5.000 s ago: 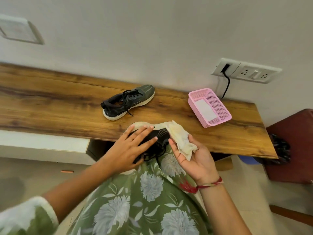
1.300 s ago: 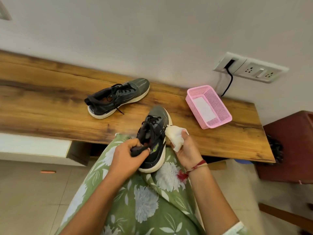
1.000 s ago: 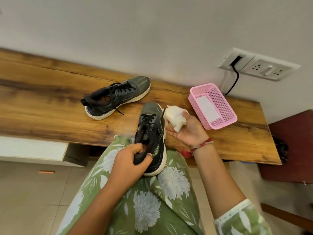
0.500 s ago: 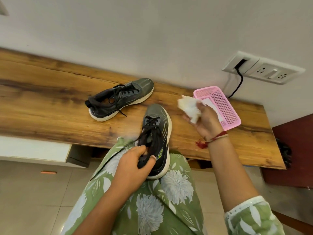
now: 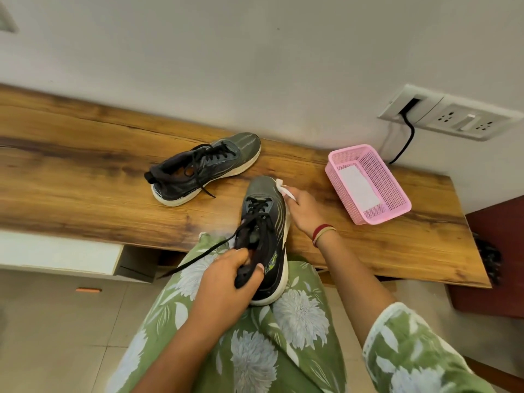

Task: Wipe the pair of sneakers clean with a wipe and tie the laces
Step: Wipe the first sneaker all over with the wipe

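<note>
L hand (image 5: pixel 226 282) grips shoe (image 5: pixel 265 222) by heel collar, bracing it on lap w/ toe over desk (image 5: pixel 85 180) front edge, prob. to keep it steady. R hand (image 5: pixel 300 214) pinches wipe (image 5: pixel 283 190) against toe's right side. 2nd shoe (image 5: pixel 204 168) sits nr desk's back edge, laces loose.

Soft, even daylight, fairly bright; faint shadows only; wide-angle bending at the edges; slight blur throughout.
</note>
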`<state>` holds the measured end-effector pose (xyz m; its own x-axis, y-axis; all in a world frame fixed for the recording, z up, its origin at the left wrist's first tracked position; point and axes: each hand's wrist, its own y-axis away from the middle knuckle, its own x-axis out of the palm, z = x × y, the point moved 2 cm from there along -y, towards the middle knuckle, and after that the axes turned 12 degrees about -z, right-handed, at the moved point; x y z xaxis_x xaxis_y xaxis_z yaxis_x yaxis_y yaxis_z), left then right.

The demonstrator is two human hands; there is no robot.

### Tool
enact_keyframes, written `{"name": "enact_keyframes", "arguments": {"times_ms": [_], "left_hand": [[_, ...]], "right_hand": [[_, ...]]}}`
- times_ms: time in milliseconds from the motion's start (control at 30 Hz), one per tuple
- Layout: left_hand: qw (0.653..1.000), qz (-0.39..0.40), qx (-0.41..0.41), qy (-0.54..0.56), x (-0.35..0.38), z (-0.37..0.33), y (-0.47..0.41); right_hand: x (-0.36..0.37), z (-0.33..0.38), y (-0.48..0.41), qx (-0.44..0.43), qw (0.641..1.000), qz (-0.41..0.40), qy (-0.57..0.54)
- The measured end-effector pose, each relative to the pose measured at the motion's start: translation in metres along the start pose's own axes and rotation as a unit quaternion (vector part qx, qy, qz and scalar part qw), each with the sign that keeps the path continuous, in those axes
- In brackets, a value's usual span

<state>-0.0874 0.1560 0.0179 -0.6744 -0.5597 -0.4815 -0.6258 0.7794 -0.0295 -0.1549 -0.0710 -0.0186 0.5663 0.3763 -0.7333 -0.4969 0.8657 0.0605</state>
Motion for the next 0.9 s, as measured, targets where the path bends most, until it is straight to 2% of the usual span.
{"name": "enact_keyframes", "arguments": {"times_ms": [200,367,500,567,667,767,833,900], "left_hand": [[1.000,0.000,-0.004,-0.021,0.000,0.000,0.000],[1.000,-0.001,0.001,-0.024,-0.001,-0.003,0.002],[1.000,0.002,-0.012,0.000,-0.001,-0.007,0.000],[1.000,0.017,-0.007,-0.009,0.003,-0.006,-0.008],[0.996,0.049,0.008,-0.069,0.016,-0.006,-0.028],[0.981,0.088,0.056,-0.166,0.033,-0.004,-0.050],[0.975,0.098,0.075,-0.187,0.042,-0.003,-0.063],[0.971,0.103,0.086,-0.199,0.051,-0.003,-0.072]], "right_hand": [[0.014,-0.003,0.066,0.021,0.997,-0.054,-0.042],[0.002,0.023,0.129,0.079,0.988,-0.078,-0.104],[-0.026,0.050,0.166,0.106,0.970,-0.079,-0.204],[-0.042,0.057,0.174,0.162,0.932,-0.093,-0.310],[-0.052,0.056,0.169,0.235,0.861,-0.159,-0.422],[-0.044,0.056,0.154,0.318,0.756,-0.240,-0.519],[-0.038,0.056,0.144,0.331,0.705,-0.285,-0.560],[-0.035,0.052,0.133,0.324,0.678,-0.313,-0.581]]}}
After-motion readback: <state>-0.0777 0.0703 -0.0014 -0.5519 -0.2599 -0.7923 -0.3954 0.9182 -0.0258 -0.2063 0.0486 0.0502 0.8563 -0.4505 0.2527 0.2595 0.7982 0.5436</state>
